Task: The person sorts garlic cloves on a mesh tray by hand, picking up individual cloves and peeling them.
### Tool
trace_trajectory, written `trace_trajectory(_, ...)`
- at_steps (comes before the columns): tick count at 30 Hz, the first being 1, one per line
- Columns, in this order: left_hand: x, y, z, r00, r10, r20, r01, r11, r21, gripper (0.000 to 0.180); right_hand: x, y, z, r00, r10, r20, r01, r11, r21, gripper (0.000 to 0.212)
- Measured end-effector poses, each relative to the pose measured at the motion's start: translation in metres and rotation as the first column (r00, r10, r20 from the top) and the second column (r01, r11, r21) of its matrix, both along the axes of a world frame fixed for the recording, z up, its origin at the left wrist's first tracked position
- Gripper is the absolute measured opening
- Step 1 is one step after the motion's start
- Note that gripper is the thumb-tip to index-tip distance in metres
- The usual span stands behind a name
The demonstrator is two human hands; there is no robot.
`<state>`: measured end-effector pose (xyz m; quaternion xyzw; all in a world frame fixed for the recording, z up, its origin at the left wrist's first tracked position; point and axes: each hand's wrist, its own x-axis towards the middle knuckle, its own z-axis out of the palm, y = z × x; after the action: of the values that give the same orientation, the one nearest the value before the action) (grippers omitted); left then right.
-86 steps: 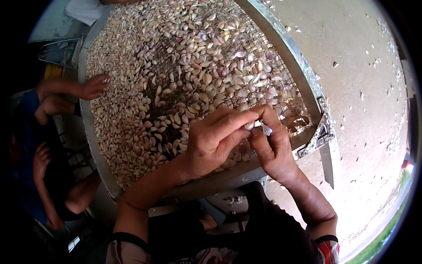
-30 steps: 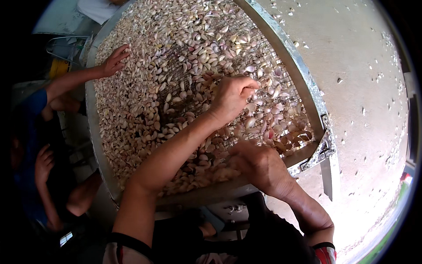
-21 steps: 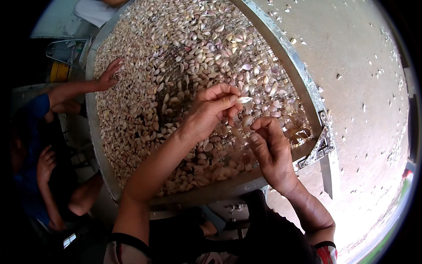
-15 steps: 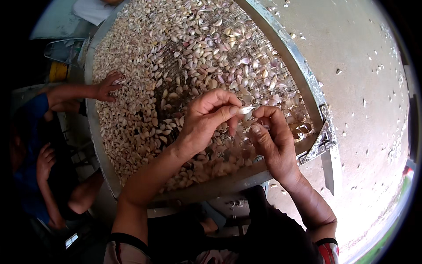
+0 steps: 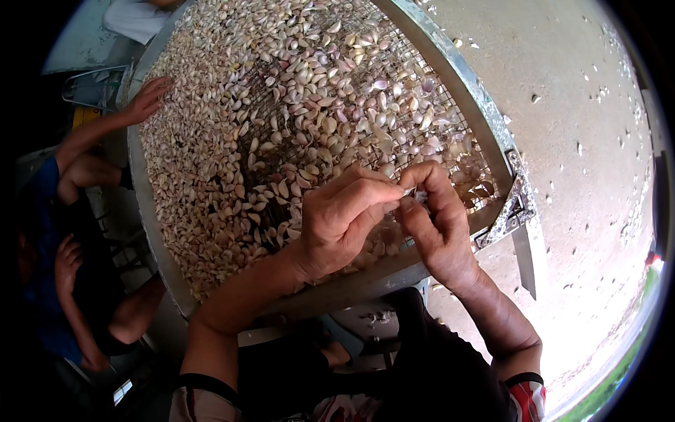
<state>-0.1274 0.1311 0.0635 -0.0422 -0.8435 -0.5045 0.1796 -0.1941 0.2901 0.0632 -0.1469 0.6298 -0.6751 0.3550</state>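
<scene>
"Where does this view look from?"
"The wearer's head: the left of two fisheyes, facing down over the hands and the tray."
"How near?"
"Close. The hands sit near the centre, forearms rise from below, and the tray's sides bend."
</scene>
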Motion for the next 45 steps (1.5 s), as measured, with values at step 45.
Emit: trace_trajectory(45, -0.117, 0.0, -0.081, 0.979, 0.03, 0.204, 0.056, 0.913, -0.404, 0.022, -0.151, 0.105, 0.005, 0.915, -0.277, -0.295, 0.344, 0.916, 0.206, 0.019)
